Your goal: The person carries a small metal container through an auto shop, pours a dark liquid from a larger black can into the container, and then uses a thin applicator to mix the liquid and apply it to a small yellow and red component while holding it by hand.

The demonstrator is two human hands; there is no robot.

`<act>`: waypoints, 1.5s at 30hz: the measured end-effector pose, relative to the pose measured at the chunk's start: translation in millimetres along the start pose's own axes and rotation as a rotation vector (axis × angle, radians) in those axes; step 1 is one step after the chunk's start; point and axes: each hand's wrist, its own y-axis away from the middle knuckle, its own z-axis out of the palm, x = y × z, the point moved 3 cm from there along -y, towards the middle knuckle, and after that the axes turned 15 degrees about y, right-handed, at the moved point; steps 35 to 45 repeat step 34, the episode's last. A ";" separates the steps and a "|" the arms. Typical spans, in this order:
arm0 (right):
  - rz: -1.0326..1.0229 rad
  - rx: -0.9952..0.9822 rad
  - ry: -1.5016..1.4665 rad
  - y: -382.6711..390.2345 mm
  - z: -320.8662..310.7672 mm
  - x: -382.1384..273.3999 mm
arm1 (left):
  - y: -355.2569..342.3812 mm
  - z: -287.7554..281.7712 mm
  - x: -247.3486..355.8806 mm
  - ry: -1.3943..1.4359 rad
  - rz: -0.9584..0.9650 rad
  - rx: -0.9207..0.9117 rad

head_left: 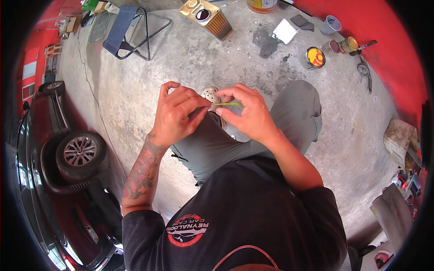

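Note:
A thin yellow-green strip (229, 104), perhaps tape or a thin blade of something, stretches between my hands above my lap. My left hand (178, 110) pinches its left end between thumb and fingertips. Around the other end, my right hand (248, 110) curves with thumb and index finger apart, and no firm grip on the strip shows. What the strip is made of is too small to make out. Just beyond it, a pale shoe with holes (210, 94) is partly hidden by my hands and grey trouser leg (212, 140).
A dark car (49, 176) stands at left, with a folding stool (129, 34) farther off. Beyond my knees are a square metal can (217, 25), a white square sheet (285, 31), an opened tin with yellow and red on top (315, 57) and a clear cup (332, 25).

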 end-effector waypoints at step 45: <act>-0.080 0.064 0.108 11.7 -7.3 9.9 | -9.4 15.5 7.0 -0.030 -0.017 -0.071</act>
